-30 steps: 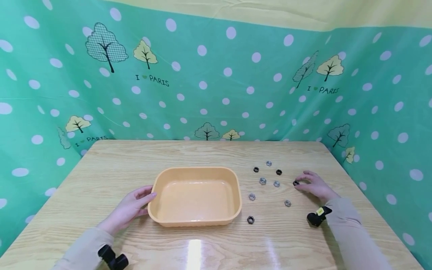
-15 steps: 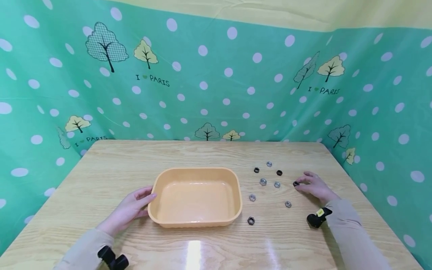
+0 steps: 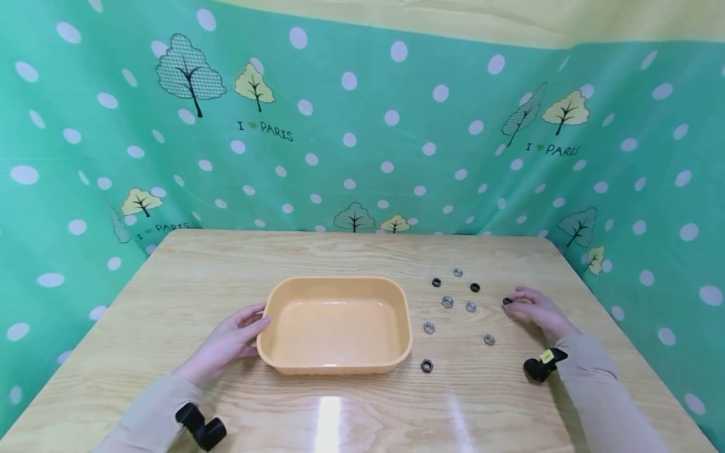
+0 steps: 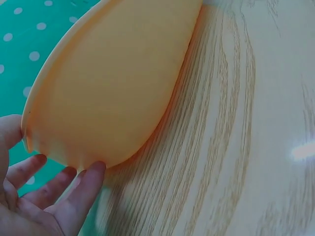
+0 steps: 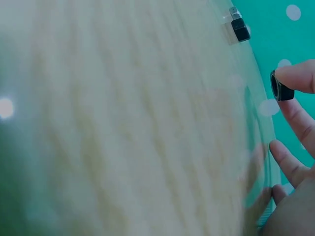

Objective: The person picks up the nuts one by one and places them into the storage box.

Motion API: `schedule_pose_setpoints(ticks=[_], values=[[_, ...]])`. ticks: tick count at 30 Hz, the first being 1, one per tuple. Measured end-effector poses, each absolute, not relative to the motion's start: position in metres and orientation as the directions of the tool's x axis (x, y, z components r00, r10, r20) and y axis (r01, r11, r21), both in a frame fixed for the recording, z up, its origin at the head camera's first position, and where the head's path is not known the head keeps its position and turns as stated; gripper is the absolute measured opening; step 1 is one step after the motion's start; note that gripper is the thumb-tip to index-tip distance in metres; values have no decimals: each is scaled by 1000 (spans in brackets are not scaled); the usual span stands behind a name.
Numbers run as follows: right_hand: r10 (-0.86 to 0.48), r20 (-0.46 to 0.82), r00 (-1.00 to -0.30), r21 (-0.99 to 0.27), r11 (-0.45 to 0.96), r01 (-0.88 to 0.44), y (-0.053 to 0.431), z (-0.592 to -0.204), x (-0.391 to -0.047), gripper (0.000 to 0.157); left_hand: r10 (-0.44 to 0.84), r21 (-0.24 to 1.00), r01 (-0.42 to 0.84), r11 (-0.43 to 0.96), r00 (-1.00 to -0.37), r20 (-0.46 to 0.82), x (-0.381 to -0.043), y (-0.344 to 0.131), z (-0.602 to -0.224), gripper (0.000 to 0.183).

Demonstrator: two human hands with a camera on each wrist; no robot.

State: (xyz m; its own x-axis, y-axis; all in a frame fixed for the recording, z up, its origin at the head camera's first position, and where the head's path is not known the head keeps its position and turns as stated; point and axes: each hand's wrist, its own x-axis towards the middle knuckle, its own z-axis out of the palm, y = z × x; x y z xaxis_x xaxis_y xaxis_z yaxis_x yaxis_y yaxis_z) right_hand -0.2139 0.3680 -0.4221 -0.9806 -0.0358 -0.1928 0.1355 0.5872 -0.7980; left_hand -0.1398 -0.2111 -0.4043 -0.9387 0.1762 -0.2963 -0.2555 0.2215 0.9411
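Slightly farther right of the tray (image 3: pixel 334 333) has moved one black nut (image 5: pixel 283 90), pinched by thumb and finger of the right hand (image 3: pixel 538 313); the left hand (image 3: pixel 229 340), fingers apart, grips the tray's left end.

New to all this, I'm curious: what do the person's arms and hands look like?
The left hand and right hand are bare. The left sleeve and right sleeve are plain, pale beige-grey and reach the wrists. The left camera and right camera there are black and chunky; the right one bears a yellow label, its marking too small to read. No cables show.
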Motion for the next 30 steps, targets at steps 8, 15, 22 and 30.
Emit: schedule_pose_setpoints(ticks=[8, 15, 22, 30], values=[[-87, -163, -983, -788, 610, 77, 365, -410, -216, 51, 189, 944, -234, 231, -941, -279, -140, -207, -402, 64], [-108, -118, -987, -785, 620, 26, 353, -397, -215, 51, 182, 943, -231, 240, -943, -277, -141, -206, -403, 63], [-147, -100, -984, -775, 631, -16, 336, -383, -213, 50, 171, 943, -233, 238, -946, -277, -140, -205, -403, 65], [-219, -68, -973, -779, 621, -85, 310, -367, -215, 48, 141, 938, -249, 240, -947, -287, -139, -206, -407, 64]])
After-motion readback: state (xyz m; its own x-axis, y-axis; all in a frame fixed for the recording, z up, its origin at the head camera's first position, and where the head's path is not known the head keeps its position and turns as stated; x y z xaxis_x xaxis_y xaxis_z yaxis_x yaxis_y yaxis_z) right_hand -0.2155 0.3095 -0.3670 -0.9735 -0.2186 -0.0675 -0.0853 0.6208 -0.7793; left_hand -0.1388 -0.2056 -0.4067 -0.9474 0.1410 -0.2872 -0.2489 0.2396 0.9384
